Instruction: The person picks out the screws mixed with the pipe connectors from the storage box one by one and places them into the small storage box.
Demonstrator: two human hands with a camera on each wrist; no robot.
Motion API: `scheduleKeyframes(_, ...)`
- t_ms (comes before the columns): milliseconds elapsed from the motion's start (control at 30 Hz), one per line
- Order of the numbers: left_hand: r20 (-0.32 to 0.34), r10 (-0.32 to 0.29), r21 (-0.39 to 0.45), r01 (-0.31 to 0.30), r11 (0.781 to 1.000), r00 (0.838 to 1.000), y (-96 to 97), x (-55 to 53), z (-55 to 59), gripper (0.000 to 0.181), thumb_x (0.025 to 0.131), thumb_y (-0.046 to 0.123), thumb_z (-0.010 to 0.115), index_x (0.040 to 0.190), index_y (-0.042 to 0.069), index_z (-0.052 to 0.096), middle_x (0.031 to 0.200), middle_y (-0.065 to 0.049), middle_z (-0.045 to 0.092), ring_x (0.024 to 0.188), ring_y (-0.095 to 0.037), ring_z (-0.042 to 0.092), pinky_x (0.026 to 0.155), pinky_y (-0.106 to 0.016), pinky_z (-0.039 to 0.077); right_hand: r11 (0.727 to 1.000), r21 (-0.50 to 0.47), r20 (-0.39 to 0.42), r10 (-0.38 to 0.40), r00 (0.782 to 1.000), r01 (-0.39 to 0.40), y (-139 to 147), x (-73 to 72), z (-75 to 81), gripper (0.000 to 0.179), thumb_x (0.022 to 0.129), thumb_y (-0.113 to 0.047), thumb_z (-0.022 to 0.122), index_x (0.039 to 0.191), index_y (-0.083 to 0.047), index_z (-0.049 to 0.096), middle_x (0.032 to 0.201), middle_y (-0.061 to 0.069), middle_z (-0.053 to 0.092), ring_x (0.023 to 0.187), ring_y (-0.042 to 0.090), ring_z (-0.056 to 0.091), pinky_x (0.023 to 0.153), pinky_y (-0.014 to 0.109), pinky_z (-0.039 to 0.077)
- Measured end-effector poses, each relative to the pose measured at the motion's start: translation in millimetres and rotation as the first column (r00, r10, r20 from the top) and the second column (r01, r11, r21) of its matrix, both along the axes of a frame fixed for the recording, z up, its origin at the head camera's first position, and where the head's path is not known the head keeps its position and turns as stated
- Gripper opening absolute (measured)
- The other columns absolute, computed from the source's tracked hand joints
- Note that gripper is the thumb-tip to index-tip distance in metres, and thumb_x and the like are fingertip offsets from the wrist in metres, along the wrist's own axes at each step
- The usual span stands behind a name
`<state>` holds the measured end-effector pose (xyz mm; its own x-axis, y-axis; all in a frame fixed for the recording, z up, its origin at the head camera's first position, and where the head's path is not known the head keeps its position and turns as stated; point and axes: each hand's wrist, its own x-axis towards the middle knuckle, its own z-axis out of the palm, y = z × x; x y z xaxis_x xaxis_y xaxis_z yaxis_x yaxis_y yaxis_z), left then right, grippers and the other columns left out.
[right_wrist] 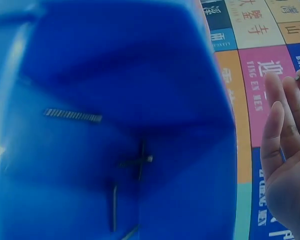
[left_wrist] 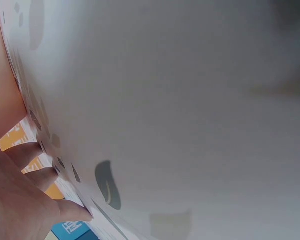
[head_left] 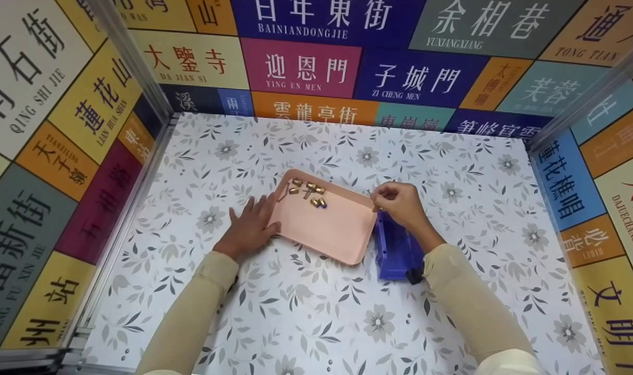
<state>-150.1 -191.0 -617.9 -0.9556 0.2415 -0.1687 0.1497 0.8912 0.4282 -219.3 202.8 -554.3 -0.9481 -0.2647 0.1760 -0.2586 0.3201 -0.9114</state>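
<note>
A shallow pink tray lies on the table with several small brass cylindrical pieces near its far left corner. My left hand rests at the tray's left edge, fingers spread. Over the tray's right rim, my right hand pinches a small metal piece between thumb and forefinger; most of it is hidden. Just below that hand stands a blue bin. Inside it, the right wrist view shows a threaded screw, two crossed thin pieces and a thin rod.
A thin bent rod leans in the tray's left end. White floral paper covers the table. Printed panels with metal frame posts stand along the back and both sides.
</note>
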Motion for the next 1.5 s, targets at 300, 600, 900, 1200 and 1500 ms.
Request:
scheduleKeyframes(300, 0.008, -0.001, -0.018, 0.001, 1.0, 1.0, 0.1, -2.9, -1.5, 0.076, 0.105, 0.058, 0.036, 0.165, 0.035, -0.003, 0.171, -0.012, 0.017, 0.158, -0.043, 0.008, 0.113, -0.082, 0.0, 1.0, 0.01, -0.017, -0.023, 1.0, 0.023, 23, 28.6, 27.3, 0.008, 0.089, 0.002, 0.069, 0.086, 0.005, 0.076, 0.071, 0.021, 0.071, 0.06, 0.036, 0.068, 0.056, 0.021, 0.054)
scheduleKeyframes(600, 0.007, 0.002, -0.016, -0.002, 1.0, 1.0, 1.0, -1.2, -2.5, 0.076, 0.105, 0.059, 0.037, 0.166, 0.033, -0.001, 0.172, -0.011, 0.017, 0.158, -0.043, 0.009, 0.113, -0.082, 0.0, 0.998, 0.031, 0.007, -0.053, 0.999, 0.053, 47, 43.7, 23.6, 0.009, 0.09, 0.001, 0.072, 0.086, 0.009, 0.075, 0.069, 0.019, 0.07, 0.056, 0.023, 0.067, 0.053, 0.02, 0.05)
scheduleKeyframes(900, 0.03, 0.006, -0.035, -0.005, 0.999, 1.0, 2.0, -1.9, -0.5, 0.076, 0.105, 0.059, 0.036, 0.166, 0.033, -0.003, 0.172, -0.01, 0.015, 0.159, -0.041, 0.007, 0.113, -0.082, 0.0, 0.996, 0.041, 0.013, -0.084, 0.996, 0.083, 61, 56.2, 20.9, 0.007, 0.089, 0.0, 0.074, 0.083, 0.003, 0.075, 0.066, 0.014, 0.07, 0.055, 0.018, 0.067, 0.052, 0.02, 0.051)
scheduleKeyframes(1200, 0.035, 0.009, -0.038, -0.008, 0.999, 0.999, 2.9, -2.6, -0.3, 0.076, 0.105, 0.06, 0.035, 0.165, 0.035, -0.004, 0.172, -0.011, 0.017, 0.159, -0.041, 0.007, 0.113, -0.082, 0.0, 0.996, 0.04, 0.003, -0.085, 0.996, 0.085, 68, 61.0, 13.3, 0.006, 0.088, 0.001, 0.074, 0.084, 0.005, 0.074, 0.069, 0.024, 0.069, 0.057, 0.027, 0.066, 0.053, 0.019, 0.05)
scheduleKeyframes(1500, 0.018, 0.004, -0.034, -0.003, 0.999, 1.0, 2.0, -2.1, -0.8, 0.076, 0.105, 0.06, 0.035, 0.165, 0.035, -0.003, 0.172, -0.011, 0.017, 0.159, -0.041, 0.008, 0.113, -0.082, 0.001, 0.996, 0.012, 0.014, -0.093, 0.996, 0.093, 68, 61.3, 13.3, 0.006, 0.087, 0.003, 0.075, 0.082, 0.006, 0.073, 0.069, 0.027, 0.067, 0.055, 0.019, 0.064, 0.052, 0.018, 0.05)
